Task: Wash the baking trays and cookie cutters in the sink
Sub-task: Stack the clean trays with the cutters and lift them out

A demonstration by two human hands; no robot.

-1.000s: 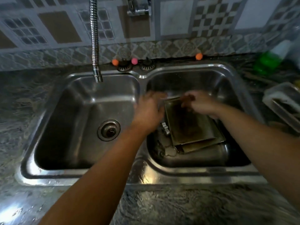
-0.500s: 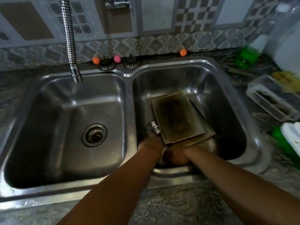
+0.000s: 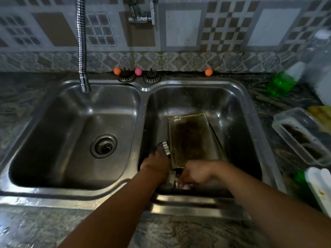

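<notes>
Two hands sit low at the near edge of the right basin. My left hand (image 3: pixel 157 164) is knuckles-up beside the trays' near left corner; fingers curl downward out of sight, so I cannot tell whether it grips anything. My right hand (image 3: pixel 195 173) is also curled over, fingertips down among small metal pieces, probably cookie cutters, at the basin floor; whether it pinches one I cannot tell either.

Just beyond the left hand, a scalloped cookie cutter (image 3: pixel 165 148) leans against the edge of the baking trays (image 3: pixel 191 138). They lie stacked and slightly skewed in the right half of the sink (image 3: pixel 143 89), the top one stained dark brown.

Farther back, the faucet (image 3: pixel 84 85) hangs over the left basin, no water visible.

Risk, as I judge it: lifting the stack from one corner could slide the trays apart or knock the leaning cutter down; thin cutter edges could nick fingers groping blind.
</notes>
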